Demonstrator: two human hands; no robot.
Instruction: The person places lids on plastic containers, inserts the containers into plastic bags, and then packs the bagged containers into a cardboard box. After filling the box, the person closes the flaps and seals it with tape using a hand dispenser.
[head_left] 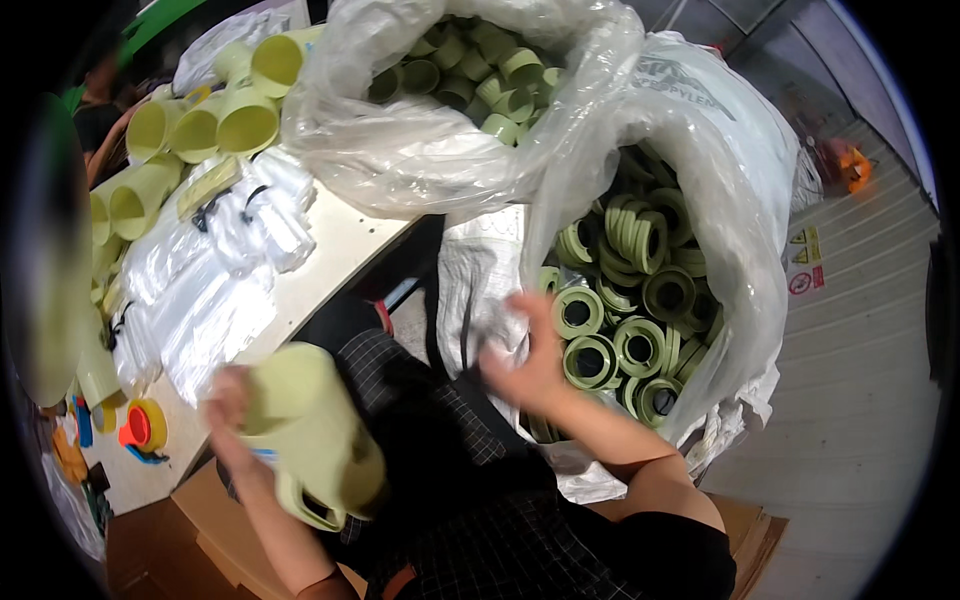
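My left hand (230,410) is closed on a pale green plastic jug (315,410), tilted over my lap with its loop handle toward me. A small blue and white patch shows on the jug's side. My right hand (530,360) is blurred by motion beside an open bag of green ring-shaped lids (640,345). Its thumb and fingers look spread apart, and I make out nothing held in them. The lids lie heaped inside the clear plastic liner (745,240), just right of that hand.
Behind, another lined bag (400,165) holds many small green cup-like parts (480,75). On the left table (340,225) are clear plastic bags (215,285), several green jugs (195,130) and a red and yellow tape roll (143,426). Another person's arm (105,145) shows far left. Cardboard (215,520) lies below.
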